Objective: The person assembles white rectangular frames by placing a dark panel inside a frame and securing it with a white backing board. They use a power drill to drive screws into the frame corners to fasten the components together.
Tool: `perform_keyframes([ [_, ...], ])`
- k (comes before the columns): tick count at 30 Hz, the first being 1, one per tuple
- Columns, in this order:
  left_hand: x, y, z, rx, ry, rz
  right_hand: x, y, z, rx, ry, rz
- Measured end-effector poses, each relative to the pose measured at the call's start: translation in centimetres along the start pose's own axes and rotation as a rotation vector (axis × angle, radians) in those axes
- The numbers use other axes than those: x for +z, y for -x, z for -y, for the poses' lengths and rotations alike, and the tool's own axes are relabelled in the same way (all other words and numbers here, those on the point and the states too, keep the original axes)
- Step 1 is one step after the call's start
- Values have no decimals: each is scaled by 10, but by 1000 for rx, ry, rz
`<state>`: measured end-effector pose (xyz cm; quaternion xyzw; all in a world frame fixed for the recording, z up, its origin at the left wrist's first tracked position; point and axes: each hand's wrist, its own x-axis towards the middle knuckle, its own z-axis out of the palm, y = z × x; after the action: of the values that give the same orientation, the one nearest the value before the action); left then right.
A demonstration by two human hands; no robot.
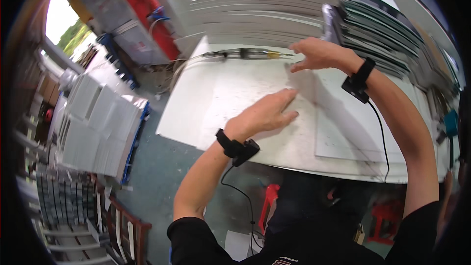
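Note:
A white sheet-covered worktable [211, 113] lies before me, with small dark specks on its surface. My left hand [265, 113] is over the middle of it, palm down, fingers stretched and thumb apart, holding nothing. Farther back and to the right, my right hand [319, 54] has its thumb and fingers apart with nothing between them. Its fingertips are close to the tip of a slim electric screwdriver [245, 54], which lies across the back of the table with its bit pointing right. A flat white panel [358, 140] lies at the table's right. Each wrist wears a black strap with a small device and cable.
Tall stacks of white panels [260, 12] and grey-green panels [378, 29] stand behind the table. Leftward are a red cylinder [152, 19] and a stack of white pieces [98, 127] on a blue base. Red stools [270, 201] stand below the front edge.

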<state>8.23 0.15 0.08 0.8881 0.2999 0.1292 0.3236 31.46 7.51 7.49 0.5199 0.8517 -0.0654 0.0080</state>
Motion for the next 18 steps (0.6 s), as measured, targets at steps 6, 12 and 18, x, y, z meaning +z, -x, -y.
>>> perform_keyframes([
  [6, 21, 43, 28, 90, 182, -292, 35, -108, 36, -127, -60, -117],
  [12, 20, 53, 20, 64, 340, -394, 76, -158, 43, -227, -78, -239],
  [18, 17, 55, 18, 58, 386, -413, 67, -138, 63, -128, -113, -298],
])
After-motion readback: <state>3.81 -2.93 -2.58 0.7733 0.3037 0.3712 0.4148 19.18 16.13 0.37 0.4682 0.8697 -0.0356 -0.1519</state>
